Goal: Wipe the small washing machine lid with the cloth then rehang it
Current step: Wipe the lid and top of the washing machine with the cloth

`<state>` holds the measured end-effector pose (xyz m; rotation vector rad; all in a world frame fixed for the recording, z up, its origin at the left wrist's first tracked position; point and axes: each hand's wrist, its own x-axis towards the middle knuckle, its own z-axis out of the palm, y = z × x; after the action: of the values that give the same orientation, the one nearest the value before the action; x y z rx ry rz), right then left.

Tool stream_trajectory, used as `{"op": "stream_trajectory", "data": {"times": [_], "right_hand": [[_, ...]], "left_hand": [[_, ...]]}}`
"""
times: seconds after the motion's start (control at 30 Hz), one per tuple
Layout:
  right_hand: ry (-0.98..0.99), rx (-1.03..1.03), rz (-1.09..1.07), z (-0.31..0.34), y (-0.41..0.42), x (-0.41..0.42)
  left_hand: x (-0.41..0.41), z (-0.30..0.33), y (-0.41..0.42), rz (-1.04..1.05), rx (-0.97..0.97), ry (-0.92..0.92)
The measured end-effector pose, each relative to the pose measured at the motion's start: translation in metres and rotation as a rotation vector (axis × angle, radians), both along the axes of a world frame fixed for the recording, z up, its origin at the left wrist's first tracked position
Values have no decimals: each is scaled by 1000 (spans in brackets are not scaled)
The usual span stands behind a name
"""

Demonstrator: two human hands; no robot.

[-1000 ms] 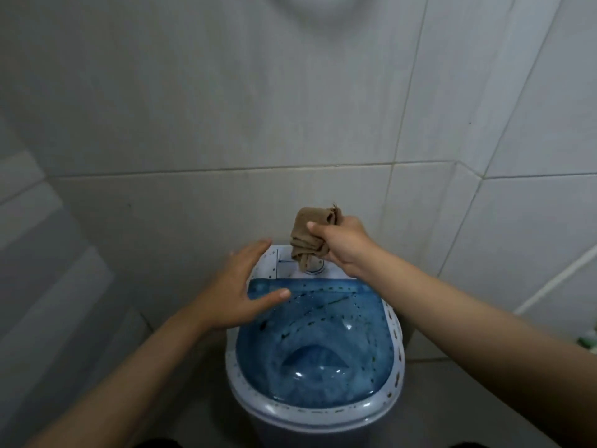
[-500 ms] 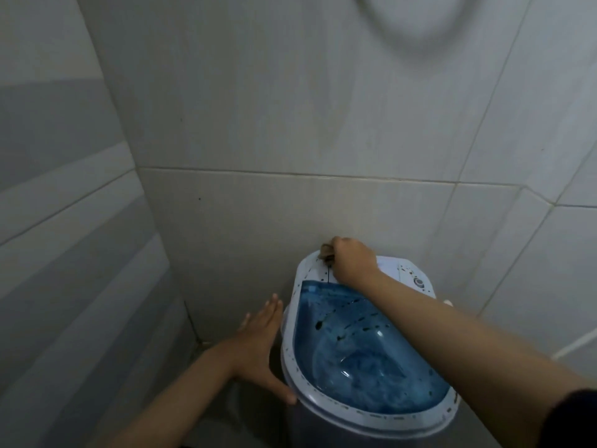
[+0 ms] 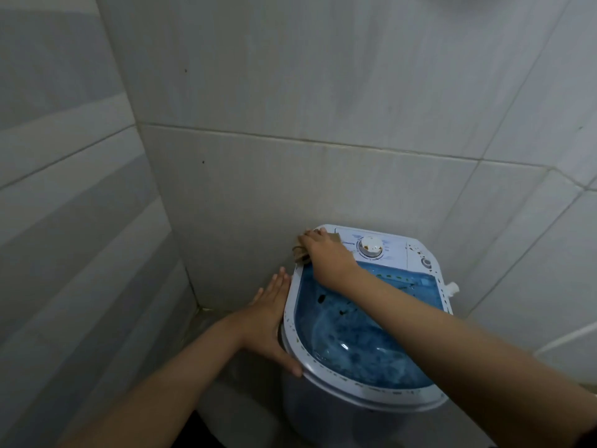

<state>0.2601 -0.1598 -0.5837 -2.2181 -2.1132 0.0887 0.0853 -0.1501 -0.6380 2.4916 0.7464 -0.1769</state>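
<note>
Left hand, fingers flat and spread, has dropped to brace the small white washing machine's side; beyond, right hand now presses the bunched brown cloth onto the translucent blue lid's upper-left rim: wiping has begun.

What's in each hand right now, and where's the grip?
The right hand presses the brown cloth bunched under its fingers onto the washer's back-left corner. The left hand holds nothing; it lies flat against the washing machine's left side.

Head view (only one), close, angled down over washing machine, facing tiled corner
</note>
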Motion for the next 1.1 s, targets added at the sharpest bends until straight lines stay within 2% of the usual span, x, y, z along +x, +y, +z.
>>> {"op": "stream_trajectory", "data": {"times": [0.23,0.57,1.1], "right_hand": [[71,-21,141,1,-40,-15],[154,-47,285,-8,-97,-33],[217,-17,406,-21,-177,-21]], "left_hand": [[0,-3,1,13,8,-111],[0,-6,2,-37,-22,-12],[-3,2,-4,23,16,-18]]}}
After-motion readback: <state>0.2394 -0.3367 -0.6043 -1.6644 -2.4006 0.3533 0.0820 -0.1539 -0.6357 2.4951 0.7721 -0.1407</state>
